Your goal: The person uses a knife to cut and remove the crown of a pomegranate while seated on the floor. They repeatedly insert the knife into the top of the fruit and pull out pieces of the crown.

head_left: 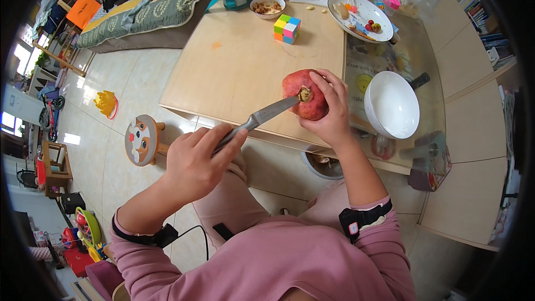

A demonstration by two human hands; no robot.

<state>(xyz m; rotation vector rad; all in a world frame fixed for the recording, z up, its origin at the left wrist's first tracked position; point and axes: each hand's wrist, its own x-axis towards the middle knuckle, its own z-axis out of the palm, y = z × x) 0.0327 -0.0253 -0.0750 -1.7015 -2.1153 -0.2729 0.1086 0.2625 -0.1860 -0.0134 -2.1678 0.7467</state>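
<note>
1. Left hand [195, 159]: clenched round the handle of a knife [276, 110], whose blade slants up toward the pomegranate [298, 81]. The fingers wrap the grip, near side and left of the fruit.
2. Right hand [332, 106]: grasping the pomegranate from its right, fingers over the far side and thumb underneath. Whether the fruit also rests on the table [223, 72] below it, I cannot tell.
3. Contact: the knife's tip lies at the pomegranate's crown [305, 95]. It seems to meet it, but whether it has pierced the skin is unclear.
4. Step in hand: judging by this pose, work at the crown is starting or under way, with no cut visible in the skin. The next move seems to call for a firm right-hand hold, short controlled knife strokes, and right fingertips kept clear of the blade's path.
5. Just beyond the pomegranate sits a multicoloured cube [287, 29]; farther past it, a small bowl [272, 15] of brownish bits.
6. Right of the pomegranate stands a white bowl [392, 106]; beyond and right, a plate [365, 10] bears small red fruit.
7. Below the pomegranate, past the table's edge, is a bin [326, 177]; well off to its left, a dog-faced stool [144, 142].
</note>
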